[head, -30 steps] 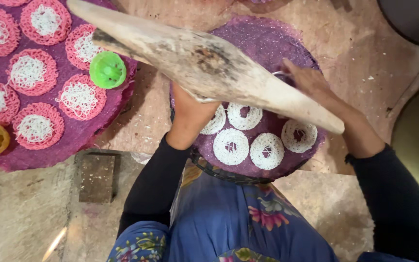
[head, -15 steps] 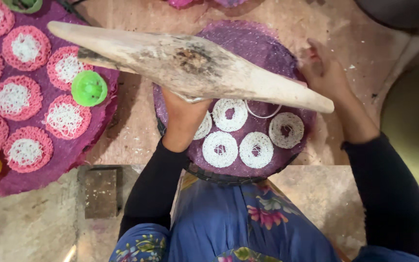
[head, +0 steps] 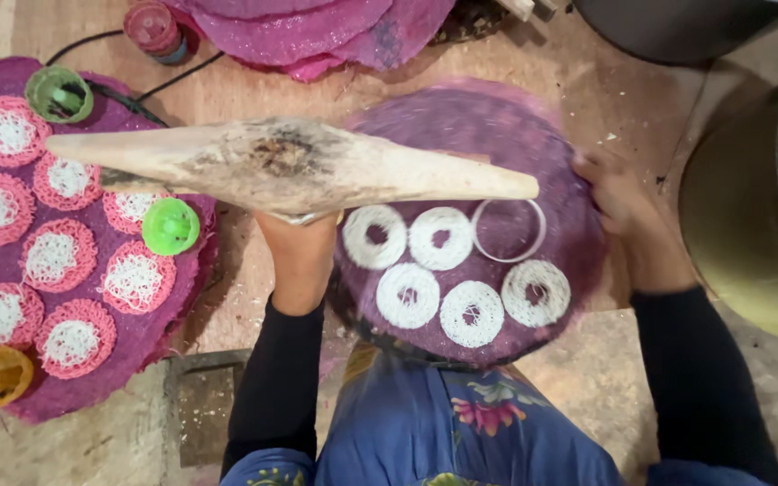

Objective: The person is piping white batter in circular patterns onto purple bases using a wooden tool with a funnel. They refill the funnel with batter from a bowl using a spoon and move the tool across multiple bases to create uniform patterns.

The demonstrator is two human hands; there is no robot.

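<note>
While left hand grips wooden press | right hand touches purple tray

Rough worn wooden press; seemingly woven mat.

Left hand fingers hidden under wooden press.
</note>
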